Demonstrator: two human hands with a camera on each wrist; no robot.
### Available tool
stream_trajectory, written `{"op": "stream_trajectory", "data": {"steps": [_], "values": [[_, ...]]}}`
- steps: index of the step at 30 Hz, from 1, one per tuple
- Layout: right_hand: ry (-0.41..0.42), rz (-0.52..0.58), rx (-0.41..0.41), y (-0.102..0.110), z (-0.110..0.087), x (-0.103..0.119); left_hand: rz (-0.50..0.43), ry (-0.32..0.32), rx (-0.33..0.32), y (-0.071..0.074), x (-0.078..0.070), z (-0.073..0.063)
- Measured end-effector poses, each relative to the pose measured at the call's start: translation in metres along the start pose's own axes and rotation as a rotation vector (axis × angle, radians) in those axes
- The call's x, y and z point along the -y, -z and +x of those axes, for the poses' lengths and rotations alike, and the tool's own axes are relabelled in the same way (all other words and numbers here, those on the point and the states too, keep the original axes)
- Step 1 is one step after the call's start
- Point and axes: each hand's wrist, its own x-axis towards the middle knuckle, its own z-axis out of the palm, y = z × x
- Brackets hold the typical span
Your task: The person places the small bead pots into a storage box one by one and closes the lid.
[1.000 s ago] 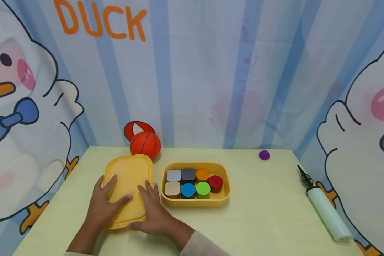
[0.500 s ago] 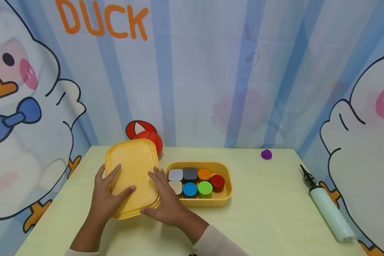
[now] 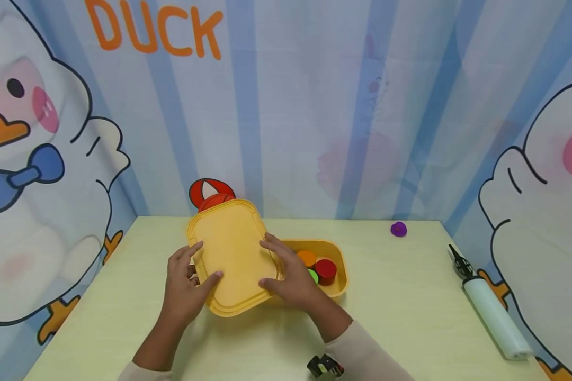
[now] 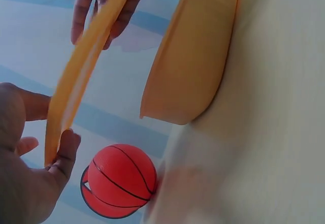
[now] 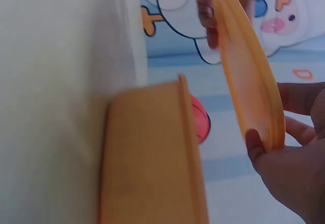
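Observation:
A yellow rectangular lid is tilted in the air, and both hands grip it by its edges. My left hand holds the left edge, thumb on the face toward me. My right hand pinches the opposite edge. In the left wrist view, the lid stands apart from the yellow box on the table. The lid covers the left part of that box in the head view. Still showing inside are round-topped pieces: one red, one orange and part of a green one.
A red basketball-patterned ball sits at the back left, mostly behind the lid in the head view. A small purple object lies at the back right. Along the right side is a pale green cylinder with a black pointed nozzle.
Both hands have raised the lid off the table, carried it right and tilted it. It now overlaps the box's left part, hiding several pieces that showed before.

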Motion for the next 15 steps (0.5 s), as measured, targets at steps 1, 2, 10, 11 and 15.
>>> {"op": "stream_trajectory", "data": {"steps": [1,2,10,11,15], "values": [[-0.011,0.005,0.016,0.007,0.0,0.0,-0.021,0.003,0.01,-0.001,0.0,0.002],[-0.021,0.008,0.035,0.014,0.0,0.0,-0.044,0.009,0.024,-0.001,0.0,0.004],[-0.073,0.067,0.21,0.065,-0.005,-0.011,-0.181,0.051,0.273,0.009,0.004,0.034],[-0.071,0.091,0.231,0.07,-0.006,-0.011,-0.184,0.047,0.306,0.009,0.004,0.04],[-0.063,0.176,0.293,0.086,-0.008,-0.013,-0.204,0.023,0.403,0.007,0.008,0.062]]}}
